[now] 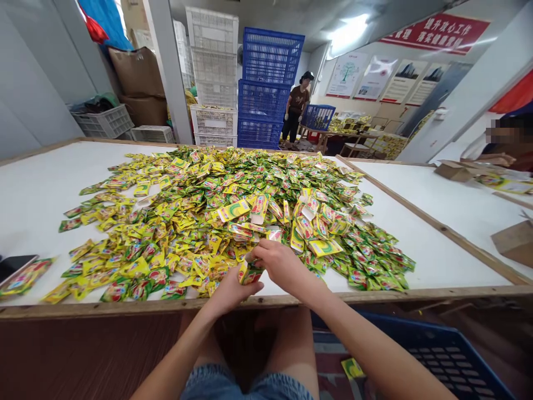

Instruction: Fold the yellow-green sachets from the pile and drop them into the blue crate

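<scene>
A wide heap of small yellow and green sachets [200, 216] covers the white table [41, 189]. My left hand [231, 291] is closed round a small stack of sachets [249, 274] at the table's near edge. My right hand [281, 265] is closed too, its fingers pinching the top of that same stack from the right. Both forearms reach up from my lap, and my knees show below the table edge.
A blue crate [441, 355] stands on the floor at my right, with a loose sachet [352, 368] beside it. A phone [14, 265] lies at the table's left edge. Stacked white crates [213, 78] and blue crates [266, 89] rise behind. A person [296, 105] stands at the back; cardboard boxes [514, 241] sit on the right table.
</scene>
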A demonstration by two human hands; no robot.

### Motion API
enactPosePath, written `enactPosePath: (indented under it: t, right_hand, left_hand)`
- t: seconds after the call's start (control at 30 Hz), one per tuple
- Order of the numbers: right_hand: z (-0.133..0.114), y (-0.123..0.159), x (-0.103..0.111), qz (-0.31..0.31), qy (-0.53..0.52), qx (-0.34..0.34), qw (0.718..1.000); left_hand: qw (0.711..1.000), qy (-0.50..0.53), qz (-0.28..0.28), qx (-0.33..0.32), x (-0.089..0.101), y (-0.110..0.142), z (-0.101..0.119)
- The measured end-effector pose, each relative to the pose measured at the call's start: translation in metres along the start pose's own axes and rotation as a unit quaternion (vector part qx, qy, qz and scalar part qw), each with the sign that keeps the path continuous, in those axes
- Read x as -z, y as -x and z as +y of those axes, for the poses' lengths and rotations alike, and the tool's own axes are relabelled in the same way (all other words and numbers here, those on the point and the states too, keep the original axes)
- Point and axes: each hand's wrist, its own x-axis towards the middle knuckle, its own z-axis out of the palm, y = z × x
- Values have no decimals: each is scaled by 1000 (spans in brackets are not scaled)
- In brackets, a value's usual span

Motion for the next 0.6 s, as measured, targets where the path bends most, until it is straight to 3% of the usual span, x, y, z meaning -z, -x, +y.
enactPosePath:
  t: [0.1,0.23,0.4,0.5,0.6]
  right_hand:
    - [-2,3,-1,-40,76,12,996]
    - [7,13,0,-63,17,-15,998]
    - [29,21,-6,8,-13,-84,996]
    - [32,22,-15,32,50,-47,997]
    - [27,24,-25,14,74,-11,997]
  left_hand:
    - [1000,24,-7,-13,-13,-8,-7]
    - [995,89,-33,-21,-25,-20,-19]
    - [990,127,-51,-37,-33,-30,-29]
    - [989,128,-51,-45,-36,-33,-31]
    - [993,95,-56,-41,-36,-35,-31]
